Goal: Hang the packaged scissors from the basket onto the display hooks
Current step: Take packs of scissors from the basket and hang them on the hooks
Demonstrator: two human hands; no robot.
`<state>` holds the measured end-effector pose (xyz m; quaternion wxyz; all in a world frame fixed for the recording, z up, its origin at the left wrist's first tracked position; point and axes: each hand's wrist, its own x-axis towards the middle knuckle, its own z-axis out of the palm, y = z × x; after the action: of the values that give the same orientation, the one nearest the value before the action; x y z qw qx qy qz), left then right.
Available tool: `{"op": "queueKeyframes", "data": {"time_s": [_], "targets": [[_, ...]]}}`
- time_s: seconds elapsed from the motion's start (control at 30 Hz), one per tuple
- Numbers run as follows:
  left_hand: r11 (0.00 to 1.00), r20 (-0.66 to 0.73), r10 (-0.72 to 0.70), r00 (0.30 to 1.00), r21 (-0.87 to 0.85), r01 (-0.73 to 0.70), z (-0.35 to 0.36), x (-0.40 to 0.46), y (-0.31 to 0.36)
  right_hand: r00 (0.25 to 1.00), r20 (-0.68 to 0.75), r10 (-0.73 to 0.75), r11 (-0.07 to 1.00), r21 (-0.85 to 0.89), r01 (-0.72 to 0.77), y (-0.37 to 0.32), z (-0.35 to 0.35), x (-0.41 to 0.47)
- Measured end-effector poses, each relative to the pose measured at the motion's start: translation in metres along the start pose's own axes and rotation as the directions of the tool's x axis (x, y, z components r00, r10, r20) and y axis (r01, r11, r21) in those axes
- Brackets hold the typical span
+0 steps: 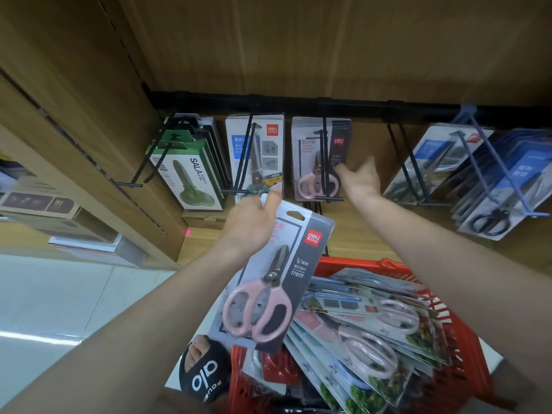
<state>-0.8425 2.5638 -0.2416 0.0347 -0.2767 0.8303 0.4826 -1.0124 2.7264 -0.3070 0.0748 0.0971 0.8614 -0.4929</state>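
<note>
Pkg of pink scissors (263, 294): grey/white card w/ red logo, hang slot at top edge. Held up in front of shelf, above basket, tilted, slot end toward the hooks. Not on a hook yet.

L hand (251, 225): fingers curled round top-left corner of the card, thumb over the front. Firm grip by the look of it.

R hand (357, 179): reaching fwd to the hook (327, 165) that carries matching pink scissors (310, 162); fingers spread, touching or just at the front pkg there. Blurred, so can't tell if it pinches anything; looks open, holding nothing.

Step in hand (judgement): transfer, pkg picked, target hook chosen, R hand steadying hung stock or the hook tip.

Next move needs: line card slot up w/ hook end, level the pkg, slide on behind the tip bar. Slot is small, so alignment is the fiddly bit.

Red basket (460, 348) below R arm, many more pkgs (370, 333) piled inside, so task is early/mid.

Nearby: green SALA pkgs (191, 180) on left hook, empty hook (409, 165) to the right, blue-card pkgs (490, 180) far right.
</note>
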Motion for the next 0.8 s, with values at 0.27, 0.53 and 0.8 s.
{"op": "queueKeyframes", "data": {"time_s": [0.27,0.53,0.8], "targets": [[0.988,-0.004,-0.069,0.998,-0.136,0.068,0.010,-0.001,0.009,0.724,0.687,-0.062,0.874,0.387,-0.293,0.047,-0.044,-0.096],[0.954,0.024,-0.124,0.992,-0.273,0.126,0.020,-0.005,0.016,0.765,0.624,-0.158,0.884,0.434,-0.172,0.044,-0.044,-0.130],[0.951,0.191,0.034,0.981,-0.309,0.027,0.021,-0.014,0.019,0.838,0.525,-0.147,0.893,0.435,-0.116,0.045,-0.056,-0.131]]}}
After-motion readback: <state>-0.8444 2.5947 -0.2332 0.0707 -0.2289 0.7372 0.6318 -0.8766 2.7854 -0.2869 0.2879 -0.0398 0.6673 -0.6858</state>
